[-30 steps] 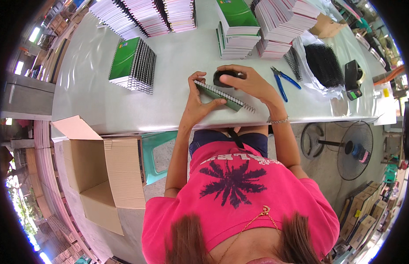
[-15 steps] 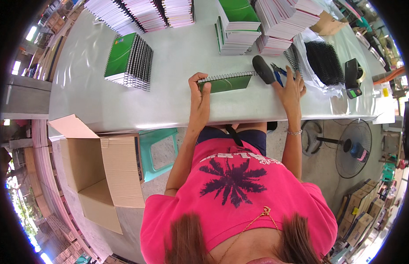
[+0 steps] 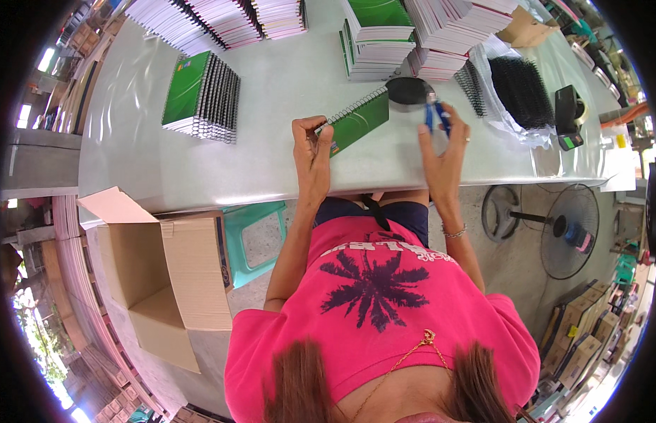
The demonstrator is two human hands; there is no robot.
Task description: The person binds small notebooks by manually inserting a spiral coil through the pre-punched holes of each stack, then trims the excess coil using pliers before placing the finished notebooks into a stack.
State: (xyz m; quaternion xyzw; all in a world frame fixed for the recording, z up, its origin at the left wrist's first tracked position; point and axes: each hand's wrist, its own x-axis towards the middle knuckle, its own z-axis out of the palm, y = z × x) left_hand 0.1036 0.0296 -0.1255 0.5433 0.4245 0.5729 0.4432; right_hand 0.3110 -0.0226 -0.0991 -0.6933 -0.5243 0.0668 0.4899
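Observation:
My left hand (image 3: pixel 312 158) is closed on the left end of a green spiral notebook (image 3: pixel 362 123), thumb in front. The notebook is held tilted over the table, its black coil along the upper edge and its right end raised. In my right hand (image 3: pixel 444 155) is a pair of blue-handled pliers (image 3: pixel 438 120), the fingers around the handles and the jaws pointing away from me. A dark oval object (image 3: pixel 407 91) lies just beyond the notebook's right end, close to the pliers' jaws; its kind is unclear.
Left stands a stack of green spiral notebooks (image 3: pixel 201 99). Taller book stacks (image 3: pixel 377 60) line the far side. Right are loose black coils (image 3: pixel 518 92) on plastic and a tape dispenser (image 3: pixel 569 120). An open carton (image 3: pixel 194 275), a green stool (image 3: pixel 254 240) and a fan (image 3: pixel 569 229) stand below the table.
My right hand has picked up the pliers and drawn them left, nearer to me. The notebook has tilted, its right end rising. The dark oval object has turned and shifted left.

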